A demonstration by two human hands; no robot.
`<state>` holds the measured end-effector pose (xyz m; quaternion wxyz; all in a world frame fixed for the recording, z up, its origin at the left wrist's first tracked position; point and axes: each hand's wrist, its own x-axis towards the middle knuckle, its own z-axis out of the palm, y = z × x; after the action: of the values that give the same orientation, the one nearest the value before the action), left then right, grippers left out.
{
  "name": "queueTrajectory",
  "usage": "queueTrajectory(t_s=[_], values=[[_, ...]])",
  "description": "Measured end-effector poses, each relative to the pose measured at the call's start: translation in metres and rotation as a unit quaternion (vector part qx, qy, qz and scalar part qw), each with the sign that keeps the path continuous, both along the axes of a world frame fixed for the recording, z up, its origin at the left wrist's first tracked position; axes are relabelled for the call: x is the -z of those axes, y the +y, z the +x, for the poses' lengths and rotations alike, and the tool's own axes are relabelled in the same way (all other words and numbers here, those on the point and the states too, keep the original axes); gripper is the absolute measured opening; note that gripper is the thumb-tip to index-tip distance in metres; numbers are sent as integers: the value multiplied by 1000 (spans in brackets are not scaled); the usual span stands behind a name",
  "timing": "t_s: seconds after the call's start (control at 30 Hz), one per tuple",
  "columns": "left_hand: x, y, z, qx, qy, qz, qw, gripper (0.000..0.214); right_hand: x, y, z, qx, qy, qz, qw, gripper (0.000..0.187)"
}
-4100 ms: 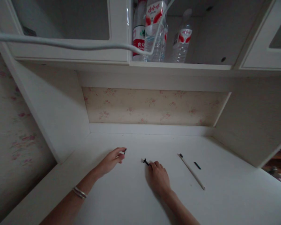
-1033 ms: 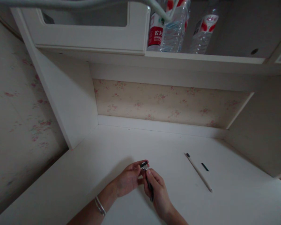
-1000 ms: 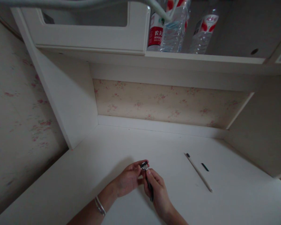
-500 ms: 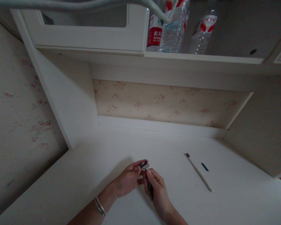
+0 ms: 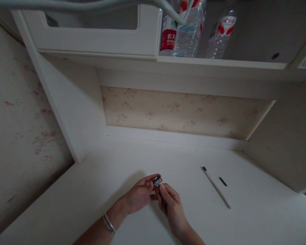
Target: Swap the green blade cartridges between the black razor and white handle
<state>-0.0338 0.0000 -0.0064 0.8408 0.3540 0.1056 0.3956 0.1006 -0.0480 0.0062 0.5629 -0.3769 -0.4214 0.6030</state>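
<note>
Over the white desk, both hands meet at a small tool with a dark handle and a shiny metal head. My right hand is closed round the dark handle, thumb near the head. At the metal end, the fingers of my left hand pinch the head from the left. The tool's exact kind is too small to make out, and fingers cover part of it. To the right lie a slim pale stick with a dark tip and a short black strip.
A white desk spreads under the hands, with a side panel on the left. Above it hangs a cabinet shelf holding several plastic bottles. A pale bar crosses the top of the view.
The lower end of the dark handle has shifted slightly to the right with my right hand. Otherwise the hands and the things on the desk stay in place.
</note>
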Motion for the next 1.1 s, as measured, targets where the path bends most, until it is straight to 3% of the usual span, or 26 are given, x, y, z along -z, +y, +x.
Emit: queueTrajectory(t_s=[0.63, 1.1], values=[[-7, 0, 0, -26, 24, 39, 999, 46, -3, -2, -1, 39, -85, 46, 995, 44], [-2, 3, -4, -25, 65, 64, 996, 48, -14, -1, 7, -4, -82, 29, 996, 48]])
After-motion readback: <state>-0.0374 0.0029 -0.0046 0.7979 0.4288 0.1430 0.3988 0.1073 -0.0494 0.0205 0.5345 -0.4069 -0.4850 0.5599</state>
